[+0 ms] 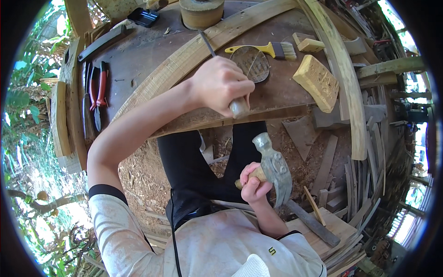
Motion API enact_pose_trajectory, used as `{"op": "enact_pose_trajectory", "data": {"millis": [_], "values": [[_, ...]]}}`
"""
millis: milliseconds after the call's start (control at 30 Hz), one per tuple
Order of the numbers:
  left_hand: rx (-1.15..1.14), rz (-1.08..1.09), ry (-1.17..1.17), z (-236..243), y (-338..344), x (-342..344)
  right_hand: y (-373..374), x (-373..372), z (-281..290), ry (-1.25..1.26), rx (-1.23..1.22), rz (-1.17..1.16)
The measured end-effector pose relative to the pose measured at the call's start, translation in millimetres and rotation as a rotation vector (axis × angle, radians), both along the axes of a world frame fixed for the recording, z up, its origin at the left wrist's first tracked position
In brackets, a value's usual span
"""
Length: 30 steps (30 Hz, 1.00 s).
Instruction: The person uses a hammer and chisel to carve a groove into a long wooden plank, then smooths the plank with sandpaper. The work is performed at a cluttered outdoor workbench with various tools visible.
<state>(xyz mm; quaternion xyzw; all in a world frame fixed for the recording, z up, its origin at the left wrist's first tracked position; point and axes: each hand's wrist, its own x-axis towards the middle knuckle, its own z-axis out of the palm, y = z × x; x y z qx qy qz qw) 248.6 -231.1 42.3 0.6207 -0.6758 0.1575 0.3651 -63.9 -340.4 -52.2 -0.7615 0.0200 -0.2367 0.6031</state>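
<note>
My left hand (224, 83) grips a chisel (239, 107) by its pale handle, its narrow metal blade pointing away over the long curved plank (168, 67) on the worktable (138, 53). My right hand (254, 184) holds a claw hammer (272, 161) low in front of my lap, head raised. Beside my left hand lie a round, dark-rimmed piece (250, 62) and a yellow-handled paintbrush (284, 51). A pale yellowish block (316, 81) sits to the right of them.
Red-handled pliers (101, 83) and long tools lie at the table's left. A round wooden block (202, 9) stands at the back. A long curved piece (350, 115) runs down the right, beside stacked wood strips (374, 152). Shavings (138, 189) cover the ground.
</note>
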Motion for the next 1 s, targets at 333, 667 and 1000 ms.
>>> {"op": "enact_pose_trajectory", "data": {"millis": [333, 667, 1000], "values": [[-0.013, -0.130, -0.061, 11.0, -8.6, -4.2, -0.6, 2.4, 20.6, 0.044, 0.231, 0.021], [-0.149, 0.029, 0.072, 38.1, 59.9, -53.2, -6.7, -13.4, 18.8, 0.105, 0.259, 0.175], [-0.144, 0.181, 0.090, 39.7, 41.1, -38.7, -9.3, -25.5, -4.0, 0.127, 0.167, 0.170]]}}
